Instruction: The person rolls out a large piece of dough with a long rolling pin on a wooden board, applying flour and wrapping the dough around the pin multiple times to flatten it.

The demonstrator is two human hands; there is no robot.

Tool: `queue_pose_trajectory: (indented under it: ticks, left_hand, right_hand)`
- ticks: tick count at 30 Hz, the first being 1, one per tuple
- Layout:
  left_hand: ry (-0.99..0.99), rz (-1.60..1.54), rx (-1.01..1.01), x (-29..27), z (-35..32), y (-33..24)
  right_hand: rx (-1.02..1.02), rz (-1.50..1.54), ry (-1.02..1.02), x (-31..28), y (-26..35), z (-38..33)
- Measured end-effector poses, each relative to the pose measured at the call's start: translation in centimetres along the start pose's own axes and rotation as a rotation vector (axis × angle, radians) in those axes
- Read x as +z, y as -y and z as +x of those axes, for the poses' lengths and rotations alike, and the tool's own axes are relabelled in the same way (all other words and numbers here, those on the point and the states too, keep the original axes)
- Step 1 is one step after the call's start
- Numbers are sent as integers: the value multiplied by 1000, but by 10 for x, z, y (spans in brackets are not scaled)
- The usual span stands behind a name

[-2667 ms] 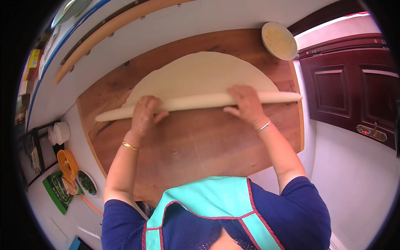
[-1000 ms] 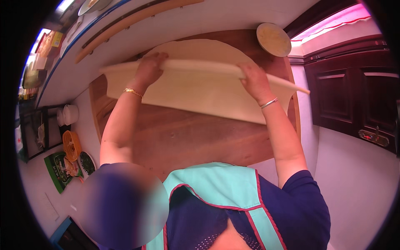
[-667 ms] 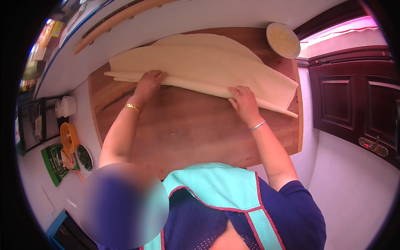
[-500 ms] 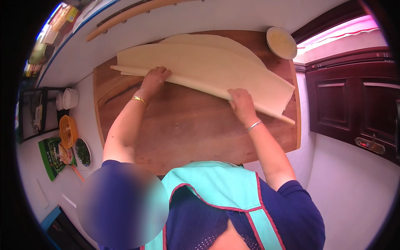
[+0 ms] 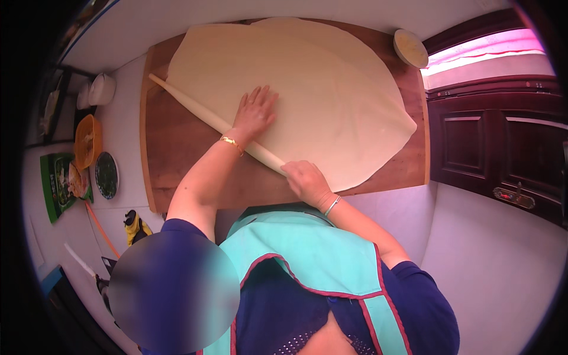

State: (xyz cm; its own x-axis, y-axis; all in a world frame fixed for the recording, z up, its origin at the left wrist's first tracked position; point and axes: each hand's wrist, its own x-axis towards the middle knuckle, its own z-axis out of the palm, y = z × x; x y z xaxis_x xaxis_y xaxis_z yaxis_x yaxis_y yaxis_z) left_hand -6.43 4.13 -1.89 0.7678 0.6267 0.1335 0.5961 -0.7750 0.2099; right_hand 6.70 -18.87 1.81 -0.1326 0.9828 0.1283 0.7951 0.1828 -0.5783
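Observation:
A large thin sheet of pale dough (image 5: 313, 89) lies spread over the wooden board (image 5: 177, 160). Along its near left edge a long rolling pin (image 5: 201, 111) slants from the far left down toward the middle. My left hand (image 5: 255, 112) rests open on the dough just past the pin, fingers stretched out and slightly apart, its wrist crossing over the pin. Curled round the pin's near end is my right hand (image 5: 306, 179), close to the board's front edge; that end is hidden in the fingers.
A white bowl (image 5: 410, 49) stands by the board's far right corner. At the right is a dark red panelled door (image 5: 473, 139). On the left are white containers (image 5: 102, 90), an orange basket (image 5: 83, 139), a green bag (image 5: 54, 198) and a dish of dark green stuff (image 5: 107, 176).
The dough, earlier partly wrapped and folded at the pin, now lies spread out. The pin has swung to a steeper slant. My left hand has let go of it; my right hand has moved left and nearer.

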Motion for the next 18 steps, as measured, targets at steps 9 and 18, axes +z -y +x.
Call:
queue_pose_trajectory:
  ticks: [9, 18]
  left_hand:
    - [233, -7, -150, -62, -182, 16]
    - [133, -35, -142, -76, -235, 2]
  right_hand:
    - [-63, 38, 134, 35, 51, -17]
    - [-159, 93, 123, 60, 58, -38]
